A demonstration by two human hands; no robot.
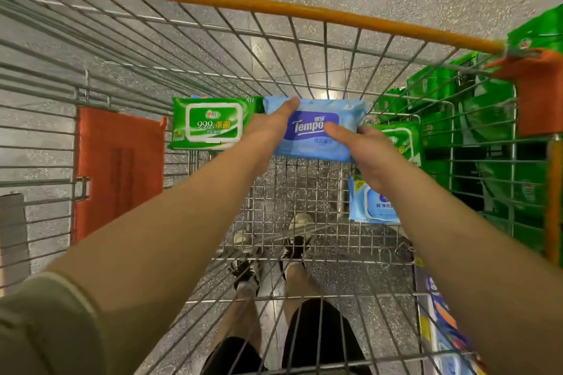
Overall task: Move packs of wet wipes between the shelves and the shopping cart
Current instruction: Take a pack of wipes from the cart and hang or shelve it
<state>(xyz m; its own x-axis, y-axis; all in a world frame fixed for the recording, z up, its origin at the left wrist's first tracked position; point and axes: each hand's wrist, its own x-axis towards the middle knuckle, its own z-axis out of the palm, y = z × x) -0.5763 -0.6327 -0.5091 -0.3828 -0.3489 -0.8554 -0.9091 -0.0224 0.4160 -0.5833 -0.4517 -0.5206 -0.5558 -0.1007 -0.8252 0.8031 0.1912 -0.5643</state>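
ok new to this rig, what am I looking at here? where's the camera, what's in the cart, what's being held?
There is no robot: a person works bare-handed, and one wide-angle camera on their head looks down. Below is a wire shopping cart with an orange rim. The left hand and right hand both grip a blue Tempo wipes pack from its sides. A green wipes pack sits to its left, another green pack is partly hidden to its right, and a light blue pack lies under the right wrist. Green stock fills the right side.
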